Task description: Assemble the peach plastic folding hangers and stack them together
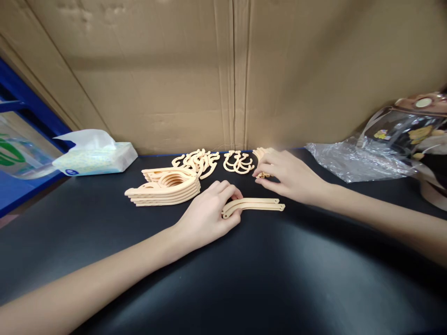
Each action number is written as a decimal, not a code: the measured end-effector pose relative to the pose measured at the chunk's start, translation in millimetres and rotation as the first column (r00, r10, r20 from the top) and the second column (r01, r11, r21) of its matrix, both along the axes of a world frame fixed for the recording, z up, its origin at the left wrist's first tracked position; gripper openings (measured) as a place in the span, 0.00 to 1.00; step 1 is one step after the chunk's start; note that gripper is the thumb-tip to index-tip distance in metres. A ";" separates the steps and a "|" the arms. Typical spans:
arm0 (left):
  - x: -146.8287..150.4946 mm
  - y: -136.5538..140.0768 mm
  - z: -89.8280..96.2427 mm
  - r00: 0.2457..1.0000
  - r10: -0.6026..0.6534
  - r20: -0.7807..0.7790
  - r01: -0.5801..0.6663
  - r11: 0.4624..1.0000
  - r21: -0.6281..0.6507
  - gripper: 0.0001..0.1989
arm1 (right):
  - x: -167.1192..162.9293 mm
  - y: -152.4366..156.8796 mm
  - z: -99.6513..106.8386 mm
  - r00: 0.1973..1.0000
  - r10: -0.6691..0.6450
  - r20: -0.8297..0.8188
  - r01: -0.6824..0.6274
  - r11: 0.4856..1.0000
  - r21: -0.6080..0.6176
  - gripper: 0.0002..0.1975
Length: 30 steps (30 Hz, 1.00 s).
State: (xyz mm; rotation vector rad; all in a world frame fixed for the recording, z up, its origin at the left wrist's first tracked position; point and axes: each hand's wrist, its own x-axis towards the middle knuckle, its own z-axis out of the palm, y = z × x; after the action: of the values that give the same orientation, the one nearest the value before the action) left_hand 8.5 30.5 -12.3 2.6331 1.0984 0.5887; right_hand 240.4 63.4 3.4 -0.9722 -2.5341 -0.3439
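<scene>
Broad tabletop [223, 284] before curved strips [260, 201]

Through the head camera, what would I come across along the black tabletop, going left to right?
Tissue pack → stack of beige pieces → left hand → right hand → crumpled clear plastic → see-through bag.

Two cream, curved plastic strips [258, 201]: plain cream, centre of the frame
Stacked peach-beige, looped plastic pieces [167, 198]: plain peach-beige, left of centre
Loose cream, hook-shaped plastic pieces [200, 163]: plain cream, middle of the frame
Flat black tabletop [209, 288]: black, grey sheen at lower right
Tall brown cardboard panels [157, 93]: tan-brown, darker upright lines, top of the frame
Rectangular pastel tissue pack [101, 160]: pale blue-green, yellowish mottling, blue mark, left of the frame
Clear plastic bag with brown flap [408, 104]: brown top, off-white button, yellow flower pattern, right edge
</scene>
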 end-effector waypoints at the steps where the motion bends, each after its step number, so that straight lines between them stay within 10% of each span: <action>1: 0.3 -1.7 1.3 1.000 -0.019 -0.016 0.019 1.000 0.010 0.05 | -1.6 7.1 1.7 0.999 -0.005 0.031 0.005 1.000 0.007 0.08; 18: -0.3 -8.4 4.2 0.979 -0.143 -0.144 0.160 0.981 0.112 0.06 | -46.2 41.2 3.9 0.984 -0.156 0.087 0.160 0.986 -0.036 0.09; 30: -1.3 -24.0 1.5 0.983 -0.108 -0.147 0.122 0.988 0.096 0.05 | 1.5 -38.1 7.7 0.998 -0.046 -0.045 0.044 0.997 -0.056 0.07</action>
State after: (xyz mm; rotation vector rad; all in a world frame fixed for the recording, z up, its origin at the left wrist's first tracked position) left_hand 7.2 6.5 -10.8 2.8447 0.9680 0.4537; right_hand 241.9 25.3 11.1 -1.0472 -2.4952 -0.2634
